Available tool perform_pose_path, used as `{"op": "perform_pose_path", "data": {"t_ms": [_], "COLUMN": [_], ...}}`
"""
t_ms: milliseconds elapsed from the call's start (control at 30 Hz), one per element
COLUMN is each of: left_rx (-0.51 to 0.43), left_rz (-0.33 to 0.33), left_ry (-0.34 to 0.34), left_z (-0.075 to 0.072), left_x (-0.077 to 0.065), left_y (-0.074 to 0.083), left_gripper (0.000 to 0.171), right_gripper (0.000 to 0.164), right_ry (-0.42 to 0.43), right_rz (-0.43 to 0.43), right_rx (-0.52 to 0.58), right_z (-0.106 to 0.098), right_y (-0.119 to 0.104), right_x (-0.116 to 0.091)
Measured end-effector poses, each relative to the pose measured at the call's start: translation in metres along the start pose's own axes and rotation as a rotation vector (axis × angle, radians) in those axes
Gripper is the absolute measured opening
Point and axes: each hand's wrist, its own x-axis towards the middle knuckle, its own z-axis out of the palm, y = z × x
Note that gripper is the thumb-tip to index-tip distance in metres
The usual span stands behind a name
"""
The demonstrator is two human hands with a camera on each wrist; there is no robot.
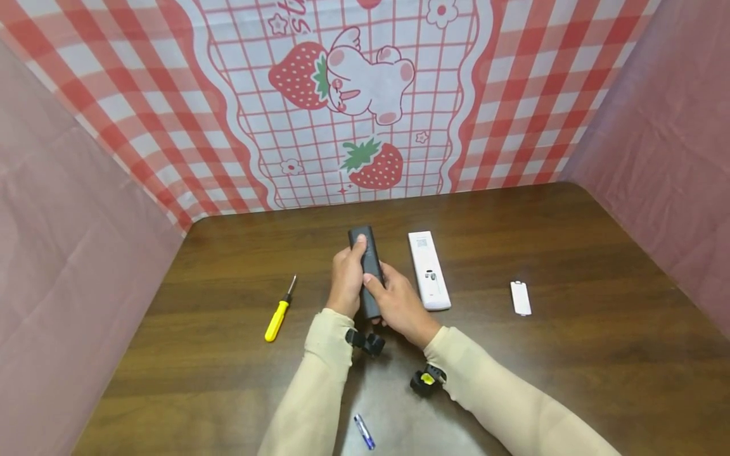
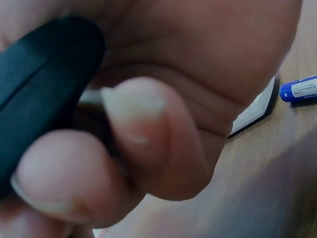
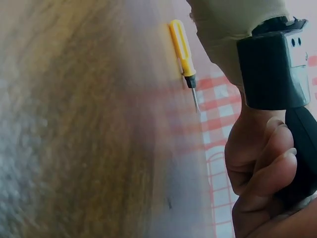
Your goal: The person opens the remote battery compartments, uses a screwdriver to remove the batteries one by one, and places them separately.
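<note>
Left hand (image 1: pixel 345 276) and right hand (image 1: pixel 402 305) both curl round the black device (image 1: pixel 372 260) — steady, even pressure should serve best!

We are holding a remote (image 1: pixel 371 258) right of a screwdriver (image 1: pixel 280 315), left of another remote (image 1: pixel 429 266) and a lid (image 1: pixel 520 298), behind a battery (image 1: pixel 364 432).

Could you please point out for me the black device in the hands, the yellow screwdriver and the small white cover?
Black device (image 1: pixel 371 263): head view, on its upward face, near the middle.
Yellow screwdriver (image 1: pixel 279 315): head view, on its handle.
Small white cover (image 1: pixel 520 298): head view, on the middle of its face.
</note>
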Motion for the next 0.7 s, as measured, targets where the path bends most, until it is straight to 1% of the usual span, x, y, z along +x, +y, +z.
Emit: {"op": "perform_pose_path", "data": {"t_ms": [200, 367, 567, 600, 633, 667, 700], "left_rx": [0.009, 0.013, 0.034, 0.039, 0.041, 0.045, 0.051], "left_rz": [-0.017, -0.025, -0.032, -0.035, -0.028, -0.024, -0.024], "left_ry": [-0.006, -0.007, -0.009, -0.010, -0.012, -0.014, -0.014], "left_z": [-0.001, -0.002, -0.002, -0.002, -0.001, 0.000, 0.000], "left_x": [0.001, 0.001, 0.001, 0.001, -0.003, -0.006, -0.006], "left_y": [0.000, 0.000, 0.001, 0.002, 0.006, 0.010, 0.010], "left_gripper": [0.040, 0.041, 0.043, 0.042, 0.041, 0.040, 0.040], "right_gripper": [0.029, 0.031, 0.032, 0.032, 0.032, 0.031, 0.031], "right_ry": [0.008, -0.001, -0.008, -0.007, -0.005, -0.005, -0.004], "right_rz": [-0.034, -0.057, -0.054, -0.054, -0.048, -0.047, -0.044], "right_rx": [-0.024, -0.023, -0.010, -0.005, -0.007, -0.005, -0.002], "right_z": [0.001, 0.000, -0.001, -0.001, 0.000, -0.001, -0.001], "right_y": [0.002, 0.003, 0.002, 0.001, 0.001, -0.004, -0.010], "right_x": [-0.001, -0.001, -0.003, -0.004, -0.005, -0.007, -0.010]}}
